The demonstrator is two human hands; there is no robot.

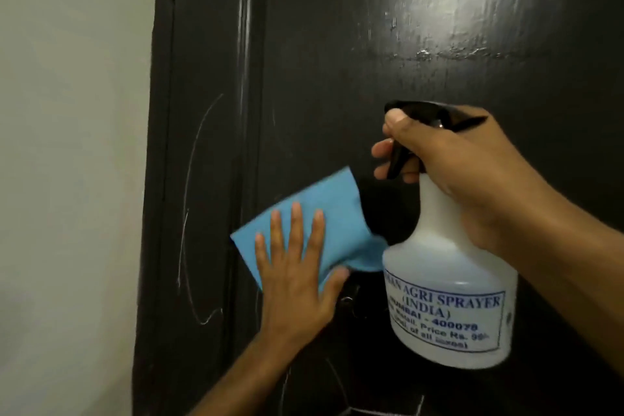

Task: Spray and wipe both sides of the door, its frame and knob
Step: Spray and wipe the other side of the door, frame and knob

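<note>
Now I press the cloth (304, 233) flat on the door (337, 61) with straight left fingers (297, 223), sweeping evenly beside the bottle (449, 280) my right hand (466, 172) grips.

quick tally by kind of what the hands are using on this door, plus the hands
blue cloth: 1
spray bottle: 1
hands: 2, left hand and right hand
total: 4

black door (337, 61) – white chalk scrawls; sky-blue cloth (310, 213); white spray bottle (449, 280) (blue lettering, black nozzle); grey wall (67, 145).
</note>
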